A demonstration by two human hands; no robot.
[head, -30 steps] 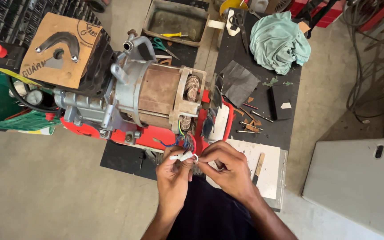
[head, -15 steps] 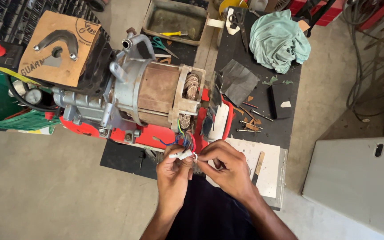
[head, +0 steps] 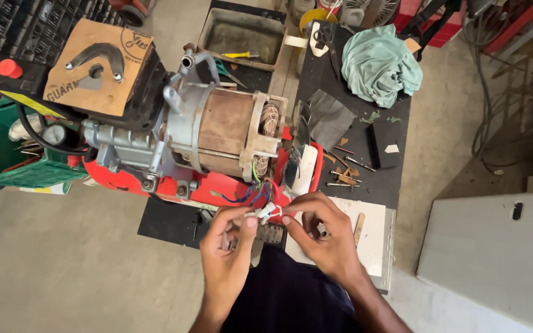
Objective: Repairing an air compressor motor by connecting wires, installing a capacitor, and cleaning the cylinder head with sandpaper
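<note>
Hardly anything is changed since the earlier frame: both hands are kept at the same spot. A small white connector (head: 268, 212) is pinched between the curled fingers of the left hand (head: 229, 246) and the right hand (head: 322, 237), both nearly closed on it. Coloured wires (head: 255, 191) are run from it up to the motor (head: 217, 132), just above the hands.

Head camera looks steeply down, close above the motor (head: 217, 132) and workbench (head: 365, 179).
</note>
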